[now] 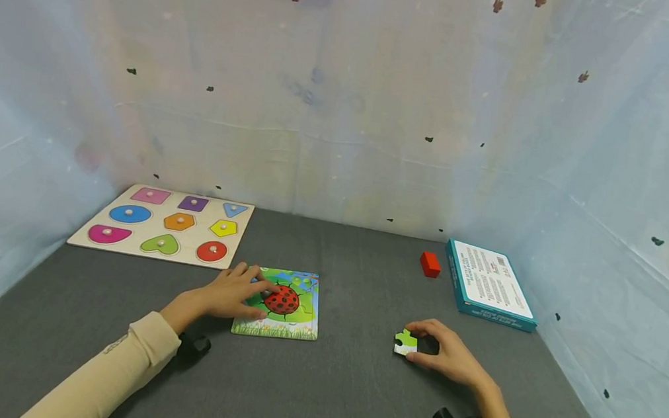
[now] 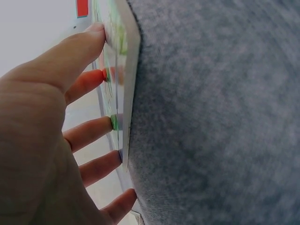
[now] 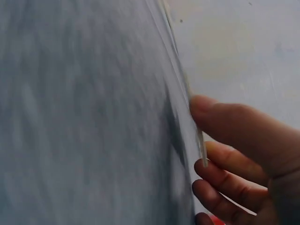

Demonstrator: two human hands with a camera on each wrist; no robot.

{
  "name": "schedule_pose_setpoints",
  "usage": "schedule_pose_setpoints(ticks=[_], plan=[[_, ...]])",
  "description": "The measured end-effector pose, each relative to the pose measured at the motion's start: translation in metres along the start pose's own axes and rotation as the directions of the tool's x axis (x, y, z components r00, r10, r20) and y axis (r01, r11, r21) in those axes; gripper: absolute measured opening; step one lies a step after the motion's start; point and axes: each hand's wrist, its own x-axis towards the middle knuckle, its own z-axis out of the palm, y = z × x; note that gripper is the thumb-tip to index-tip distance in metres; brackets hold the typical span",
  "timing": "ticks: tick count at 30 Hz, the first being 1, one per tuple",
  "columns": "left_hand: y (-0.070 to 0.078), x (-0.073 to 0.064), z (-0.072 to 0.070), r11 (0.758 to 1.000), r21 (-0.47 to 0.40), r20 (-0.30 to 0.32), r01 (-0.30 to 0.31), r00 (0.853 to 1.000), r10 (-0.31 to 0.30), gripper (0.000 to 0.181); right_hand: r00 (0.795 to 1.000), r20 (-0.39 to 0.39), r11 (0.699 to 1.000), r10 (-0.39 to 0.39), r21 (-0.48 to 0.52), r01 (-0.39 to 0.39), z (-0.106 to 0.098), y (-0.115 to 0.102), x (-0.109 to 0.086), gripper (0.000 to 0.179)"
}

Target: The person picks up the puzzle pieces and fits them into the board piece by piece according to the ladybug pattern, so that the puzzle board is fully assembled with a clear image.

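Note:
A ladybug jigsaw puzzle [image 1: 299,315] lies flat on the grey tabletop, in front of me and left of centre. My left hand [image 1: 230,293] reaches over its left side, fingers spread, with fingertips touching its face. In the left wrist view, the thumb [image 2: 70,54] and fingers meet the surface of the puzzle board [image 2: 123,93], seen almost edge-on. My right hand [image 1: 447,355] pinches a green and white jigsaw piece [image 1: 405,343] between thumb and fingers, to the right of the puzzle. Seen from the right wrist, the piece [image 3: 202,147] is a thin edge at the fingertips.
At the back left lies a wooden board [image 1: 129,236] with several coloured knobbed shapes. A red block [image 1: 430,264] sits at the back right beside a teal and white box [image 1: 492,282]. Pale plastic sheeting [image 1: 344,103] walls the table at the back and sides.

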Motion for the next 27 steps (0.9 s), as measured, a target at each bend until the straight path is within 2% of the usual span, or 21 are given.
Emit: schedule_pose_setpoints(ticks=[6, 13, 21, 27], plan=[[0.003, 0.000, -0.002, 1.000, 0.005, -0.005, -0.018, 1.000, 0.018, 0.054, 0.998, 0.031, 0.999, -0.051, 0.007, 0.050, 0.007, -0.013, 0.018, 0.045], [0.004, 0.000, -0.002, 1.000, 0.020, 0.029, 0.004, 1.000, -0.004, 0.055, 0.994, 0.072, 0.996, -0.083, -0.010, 0.084, 0.022, -0.035, 0.049, 0.048], [-0.003, 0.003, 0.002, 0.999, 0.036, 0.022, -0.014, 1.000, 0.014, 0.055, 0.976, 0.103, 0.982, -0.190, 0.003, 0.191, 0.045, -0.058, 0.084, 0.047], [-0.001, 0.001, 0.000, 0.999, 0.034, 0.011, -0.025, 1.000, 0.024, 0.055, 0.972, 0.129, 0.980, -0.196, 0.000, 0.198, 0.065, -0.070, 0.103, 0.048]])
